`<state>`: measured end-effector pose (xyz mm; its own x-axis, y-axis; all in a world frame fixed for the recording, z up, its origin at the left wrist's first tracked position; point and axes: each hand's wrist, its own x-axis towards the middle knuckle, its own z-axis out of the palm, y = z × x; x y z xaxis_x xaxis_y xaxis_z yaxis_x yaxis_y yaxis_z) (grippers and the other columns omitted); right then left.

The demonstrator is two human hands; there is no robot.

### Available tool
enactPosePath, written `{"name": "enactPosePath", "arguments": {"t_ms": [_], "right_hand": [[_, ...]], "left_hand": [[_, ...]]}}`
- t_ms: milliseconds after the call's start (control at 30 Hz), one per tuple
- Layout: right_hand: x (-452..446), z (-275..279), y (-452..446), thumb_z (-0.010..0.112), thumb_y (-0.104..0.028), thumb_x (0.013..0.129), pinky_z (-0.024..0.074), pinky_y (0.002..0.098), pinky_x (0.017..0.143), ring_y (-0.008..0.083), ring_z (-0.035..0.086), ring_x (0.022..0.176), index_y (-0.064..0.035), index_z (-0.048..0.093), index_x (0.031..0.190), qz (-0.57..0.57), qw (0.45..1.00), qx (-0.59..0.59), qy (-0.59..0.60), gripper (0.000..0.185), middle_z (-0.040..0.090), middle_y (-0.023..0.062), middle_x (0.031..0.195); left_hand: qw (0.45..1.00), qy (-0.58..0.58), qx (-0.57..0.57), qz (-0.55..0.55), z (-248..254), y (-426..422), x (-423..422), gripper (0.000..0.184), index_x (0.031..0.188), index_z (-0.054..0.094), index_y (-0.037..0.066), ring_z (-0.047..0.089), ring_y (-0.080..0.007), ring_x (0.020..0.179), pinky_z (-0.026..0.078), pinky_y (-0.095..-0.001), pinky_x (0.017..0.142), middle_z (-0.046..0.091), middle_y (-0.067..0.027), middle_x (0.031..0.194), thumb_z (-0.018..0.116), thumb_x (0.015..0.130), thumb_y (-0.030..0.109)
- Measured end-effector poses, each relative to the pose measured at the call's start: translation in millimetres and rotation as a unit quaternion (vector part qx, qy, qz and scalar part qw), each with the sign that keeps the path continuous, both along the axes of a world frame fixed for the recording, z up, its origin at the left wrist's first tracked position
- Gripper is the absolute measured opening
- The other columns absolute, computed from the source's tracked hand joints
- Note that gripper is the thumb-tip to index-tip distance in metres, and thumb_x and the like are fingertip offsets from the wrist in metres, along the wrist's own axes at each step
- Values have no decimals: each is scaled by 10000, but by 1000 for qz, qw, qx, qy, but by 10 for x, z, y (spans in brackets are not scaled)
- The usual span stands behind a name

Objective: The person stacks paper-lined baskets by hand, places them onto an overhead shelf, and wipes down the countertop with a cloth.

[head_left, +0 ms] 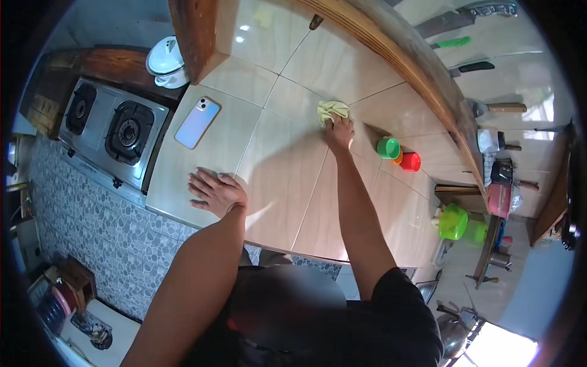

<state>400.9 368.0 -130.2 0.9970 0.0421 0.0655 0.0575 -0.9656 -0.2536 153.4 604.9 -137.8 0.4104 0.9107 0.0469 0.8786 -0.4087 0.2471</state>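
Note:
My right hand (340,133) presses a crumpled pale yellow cloth (333,111) against the tiled counter (281,159), with its fingers closed on the cloth. Toward the counter's left end, my left hand (215,192) lies palm down with the fingers spread, holding nothing. A phone (198,123) rests back-up a little beyond my left hand, apart from it. To the right of my right hand stand a green cup (388,148) and a red cup (411,162), with a small orange item (398,158) partly hidden between them.
On the left is a two-burner gas stove (116,125), with a white lidded pot (166,61) behind it. A wooden ledge (391,46) edges the counter's back. Knives (477,67) hang on the right wall. A bright green basin (453,221) sits at the right end.

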Motion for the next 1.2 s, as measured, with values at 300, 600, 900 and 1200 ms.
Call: {"name": "enactPosePath", "arguments": {"t_ms": [300,600,900,1200], "right_hand": [[-1666,-258,269,626,-47,811,464,517,829,379,605,951,-58,653,977,320,941,108,-20,169,638,175,979],[-2918,858,117,552,-252,948,473,409,927,281,610,1023,-11,641,1107,310,740,171,572,302,662,182,1054],[-60,969,-807,560,-406,959,458,450,938,349,570,1160,-86,581,1286,52,981,164,92,458,581,163,1303],[135,134,-906,640,-476,864,395,563,1003,356,419,1312,-223,542,1320,-51,991,-24,119,531,457,125,1405]], "left_hand": [[1000,5,8,0,54,-13,16,654,1547,263,125,141,-340,1506,100,-651,1157,179,-125,1635,295,963,417],[999,20,27,18,-12,-21,16,638,1561,250,181,147,-292,1514,91,-626,1165,183,-63,1644,255,981,445],[999,2,47,8,-36,-24,19,648,1555,255,154,164,-323,1506,106,-646,1155,204,-102,1632,253,977,447],[1000,0,19,-2,24,-37,20,671,1545,277,122,170,-364,1498,112,-664,1146,217,-145,1621,300,957,443]]}}
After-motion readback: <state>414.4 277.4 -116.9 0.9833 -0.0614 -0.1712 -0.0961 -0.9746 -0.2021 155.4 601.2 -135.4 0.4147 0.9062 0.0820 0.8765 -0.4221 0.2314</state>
